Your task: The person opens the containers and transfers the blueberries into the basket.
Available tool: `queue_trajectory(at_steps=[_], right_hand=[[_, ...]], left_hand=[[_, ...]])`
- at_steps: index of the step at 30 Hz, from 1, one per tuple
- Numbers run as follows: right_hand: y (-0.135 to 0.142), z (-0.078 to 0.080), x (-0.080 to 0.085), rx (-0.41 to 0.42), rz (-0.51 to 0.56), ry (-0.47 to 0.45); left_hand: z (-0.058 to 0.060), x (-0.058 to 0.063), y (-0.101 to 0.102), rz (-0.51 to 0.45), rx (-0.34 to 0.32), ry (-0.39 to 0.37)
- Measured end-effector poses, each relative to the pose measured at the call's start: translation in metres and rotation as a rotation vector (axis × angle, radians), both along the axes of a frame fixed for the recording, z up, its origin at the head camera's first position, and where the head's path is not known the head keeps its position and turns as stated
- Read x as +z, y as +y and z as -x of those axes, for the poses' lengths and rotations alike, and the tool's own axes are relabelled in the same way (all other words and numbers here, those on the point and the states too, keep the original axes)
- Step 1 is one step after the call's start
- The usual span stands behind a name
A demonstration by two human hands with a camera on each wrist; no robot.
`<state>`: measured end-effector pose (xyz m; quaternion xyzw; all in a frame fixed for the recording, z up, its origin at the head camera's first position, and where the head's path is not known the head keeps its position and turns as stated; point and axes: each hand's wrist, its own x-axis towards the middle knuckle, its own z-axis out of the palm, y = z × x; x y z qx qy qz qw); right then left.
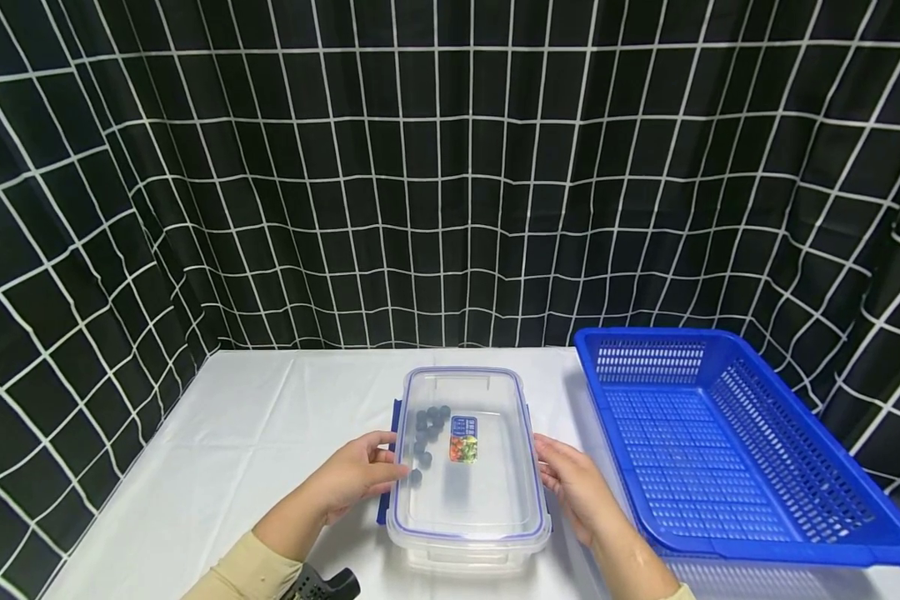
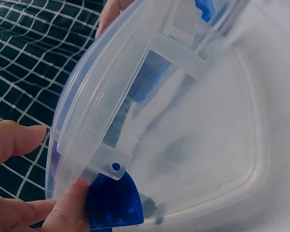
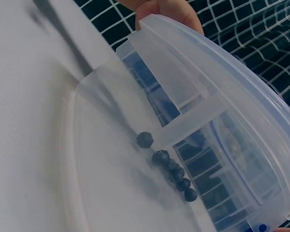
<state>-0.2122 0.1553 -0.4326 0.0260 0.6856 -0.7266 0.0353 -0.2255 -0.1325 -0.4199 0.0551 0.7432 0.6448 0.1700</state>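
Note:
A clear plastic food storage box [image 1: 498, 500] with a lid stands lengthwise on the table. Several dark round berries, like blueberries [image 3: 145, 139], lie inside along its left side. My left hand [image 1: 352, 475] grips the box's left edge, its thumb on the lid rim. In the left wrist view a fingertip touches a blue side latch [image 2: 115, 200], which slants outward. On the opposite side my right hand [image 1: 576, 487] holds the lid's edge with bent fingers; the box hides some fingertips. A sticker [image 1: 463, 439] with a vegetable picture shows on the box.
A large blue perforated basket [image 1: 622, 454] stands to the right, close beside my right hand. White cloth [image 1: 270, 408] covers the table. A black curtain with white grid lines [image 1: 450, 208] rises behind and at both sides.

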Motion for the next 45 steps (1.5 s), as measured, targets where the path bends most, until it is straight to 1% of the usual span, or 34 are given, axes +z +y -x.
queue_trajectory(at_steps=[3,11,16,23,31,38,45], right_hand=[[0.0001,0.0003,-0.0006,-0.012,0.034,0.003],[0.0022,0.0013,-0.0016,-0.032,0.034,-0.014],[0.0021,0.0015,-0.0016,-0.054,0.052,-0.02],[0.0022,0.0011,-0.0022,-0.055,0.048,-0.008],[0.0013,0.0025,-0.0047,-0.075,0.089,-0.009],[0.0006,0.0019,-0.0041,-0.082,0.103,-0.006],[0.0007,0.0002,-0.0036,-0.08,0.123,0.006]], left_hand=[[0.0009,-0.0004,0.0006,0.01,-0.003,0.004],[0.0016,-0.001,0.0058,0.014,-0.003,0.021],[0.0015,-0.001,0.009,-0.001,-0.008,0.018],[0.0015,-0.0016,0.0101,-0.003,-0.006,0.015],[0.0003,-0.0006,0.0101,-0.008,-0.015,0.012],[-0.0003,0.0013,0.0101,0.0,-0.007,0.011],[-0.0004,0.0015,0.0092,-0.014,-0.024,0.011]])
